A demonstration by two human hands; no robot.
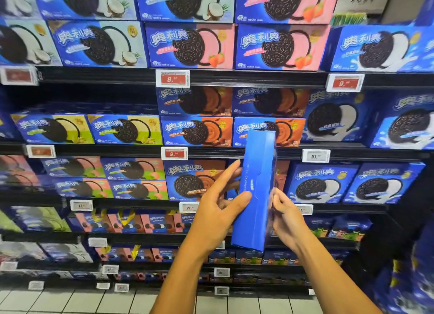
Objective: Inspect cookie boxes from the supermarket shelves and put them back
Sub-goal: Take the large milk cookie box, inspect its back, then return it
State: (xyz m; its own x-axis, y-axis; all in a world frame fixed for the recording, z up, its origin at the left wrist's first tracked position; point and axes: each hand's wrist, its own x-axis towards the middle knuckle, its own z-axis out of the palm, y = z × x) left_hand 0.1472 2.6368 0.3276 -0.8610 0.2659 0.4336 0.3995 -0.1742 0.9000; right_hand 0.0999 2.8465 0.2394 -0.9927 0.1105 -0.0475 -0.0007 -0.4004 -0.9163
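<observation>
Head view showed a blue cardboard cookie box [254,191] held upright, narrow edge toward the camera, before the black supermarket shelves [234,152], left hand [217,216] and right hand [287,219] grasping its sides.

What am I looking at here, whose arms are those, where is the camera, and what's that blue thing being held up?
There is no machine here. The single picture comes from a wide-angle camera worn on a person's head, looking forward and down, so the two bare arms rising from the bottom edge are the wearer's own.

Between the left hand and the right hand is a blue cookie box, held upright with its narrow side toward the camera; a printed code runs along that side. Each hand has a grip on one of the box's broad faces.

Behind stand the supermarket shelves, packed with more cookie boxes showing dark sandwich cookies with pink, orange, green and white panels. Small price tags are clipped along the shelf edges.
</observation>
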